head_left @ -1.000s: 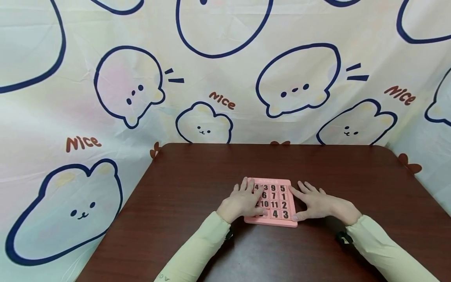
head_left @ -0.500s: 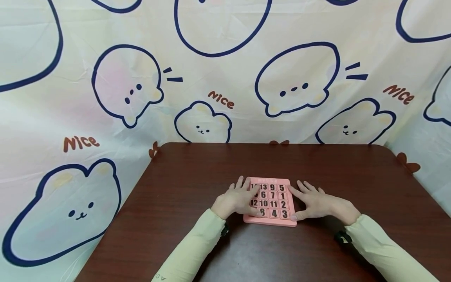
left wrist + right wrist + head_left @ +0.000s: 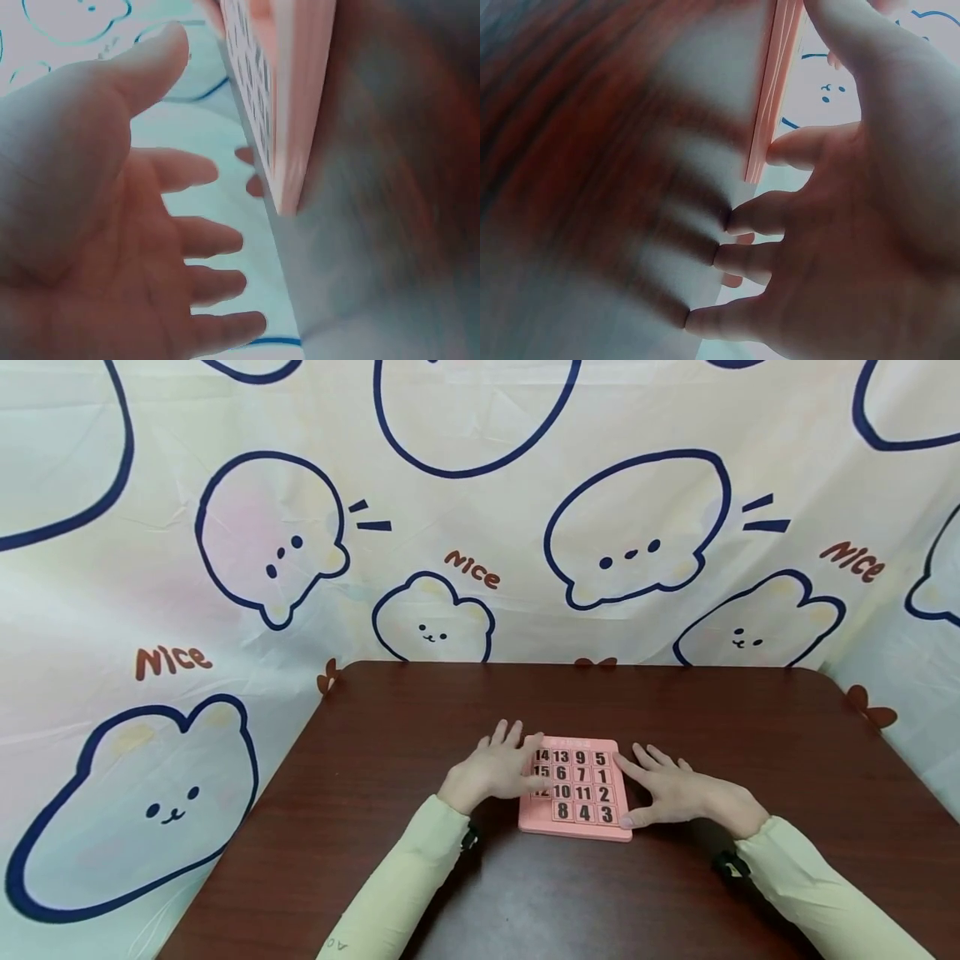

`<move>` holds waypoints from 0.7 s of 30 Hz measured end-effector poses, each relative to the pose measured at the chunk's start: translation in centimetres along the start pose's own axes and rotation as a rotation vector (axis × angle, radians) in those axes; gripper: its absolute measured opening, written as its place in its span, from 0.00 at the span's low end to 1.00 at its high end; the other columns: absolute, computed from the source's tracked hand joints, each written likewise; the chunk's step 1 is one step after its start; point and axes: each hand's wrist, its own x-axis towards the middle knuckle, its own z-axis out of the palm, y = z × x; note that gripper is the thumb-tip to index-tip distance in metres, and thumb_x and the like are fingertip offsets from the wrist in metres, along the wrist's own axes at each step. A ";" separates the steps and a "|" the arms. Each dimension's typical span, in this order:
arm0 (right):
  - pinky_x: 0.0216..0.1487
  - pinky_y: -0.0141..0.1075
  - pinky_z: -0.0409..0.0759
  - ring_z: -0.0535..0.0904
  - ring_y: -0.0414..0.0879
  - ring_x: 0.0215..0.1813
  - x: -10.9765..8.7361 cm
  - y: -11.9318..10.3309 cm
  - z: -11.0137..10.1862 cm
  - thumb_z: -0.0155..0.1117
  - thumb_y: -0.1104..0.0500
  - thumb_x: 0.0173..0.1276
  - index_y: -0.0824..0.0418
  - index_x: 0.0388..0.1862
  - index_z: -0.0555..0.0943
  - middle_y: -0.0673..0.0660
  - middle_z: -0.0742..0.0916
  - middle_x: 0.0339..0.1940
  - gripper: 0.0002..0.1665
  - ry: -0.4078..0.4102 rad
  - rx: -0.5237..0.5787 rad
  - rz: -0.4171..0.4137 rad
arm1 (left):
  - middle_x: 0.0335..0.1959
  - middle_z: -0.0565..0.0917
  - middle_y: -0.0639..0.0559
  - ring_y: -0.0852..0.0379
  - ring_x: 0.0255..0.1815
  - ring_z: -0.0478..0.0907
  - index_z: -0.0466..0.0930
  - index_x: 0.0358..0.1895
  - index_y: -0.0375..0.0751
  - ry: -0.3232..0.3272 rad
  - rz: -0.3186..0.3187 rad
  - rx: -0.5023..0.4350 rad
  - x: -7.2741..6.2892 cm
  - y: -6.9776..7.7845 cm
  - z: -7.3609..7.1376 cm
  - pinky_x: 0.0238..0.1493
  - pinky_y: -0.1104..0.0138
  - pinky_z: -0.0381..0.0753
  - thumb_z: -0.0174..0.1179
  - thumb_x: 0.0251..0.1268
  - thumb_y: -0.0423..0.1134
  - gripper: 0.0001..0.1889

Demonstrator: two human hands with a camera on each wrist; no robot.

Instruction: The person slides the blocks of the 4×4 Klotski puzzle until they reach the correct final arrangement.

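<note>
A pink sliding number puzzle (image 3: 576, 789) lies flat on the dark wooden table; its bottom-left slot shows no tile. My left hand (image 3: 497, 770) is spread beside the puzzle's left edge, its thumb and index finger reaching over the left column and partly covering tiles there. In the left wrist view, the left hand (image 3: 127, 202) has its fingers apart and holds nothing. On the other side, my right hand (image 3: 671, 792) has its index finger and thumb at the puzzle's right edge. The right wrist view shows the right hand (image 3: 817, 225) with its other fingertips touching the table beside the puzzle's side wall (image 3: 769, 97).
The brown table (image 3: 420, 710) extends around the puzzle on all sides. Behind it hangs a pale cloth (image 3: 517, 518) with cartoon bear outlines. Each wrist wears a dark band.
My left hand has drifted left and slightly away from me, baring more of the left column and the slot without a tile. My right hand and the puzzle have hardly moved.
</note>
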 end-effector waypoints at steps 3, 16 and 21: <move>0.65 0.76 0.50 0.46 0.74 0.78 0.0 0.0 0.0 0.64 0.23 0.51 0.56 0.80 0.52 0.75 0.54 0.78 0.67 0.002 -0.001 0.003 | 0.81 0.47 0.39 0.37 0.82 0.39 0.49 0.79 0.53 0.015 -0.027 -0.008 0.5 -1.2 -0.1 0.76 0.43 0.53 0.50 0.67 0.68 0.43; 0.65 0.76 0.50 0.47 0.74 0.77 -0.1 -0.1 -0.1 0.64 0.23 0.52 0.56 0.80 0.53 0.75 0.55 0.78 0.66 0.002 -0.002 0.000 | 0.81 0.46 0.39 0.37 0.82 0.38 0.48 0.80 0.51 -0.041 -0.112 -0.040 1.4 -2.3 0.6 0.76 0.44 0.52 0.48 0.66 0.69 0.45; 0.65 0.76 0.50 0.47 0.74 0.77 -0.1 -0.1 -0.1 0.64 0.23 0.52 0.56 0.80 0.53 0.75 0.55 0.78 0.66 0.003 -0.004 -0.001 | 0.81 0.45 0.39 0.38 0.82 0.39 0.48 0.80 0.51 -0.050 -0.128 -0.021 1.2 -1.9 0.5 0.77 0.44 0.52 0.50 0.67 0.68 0.45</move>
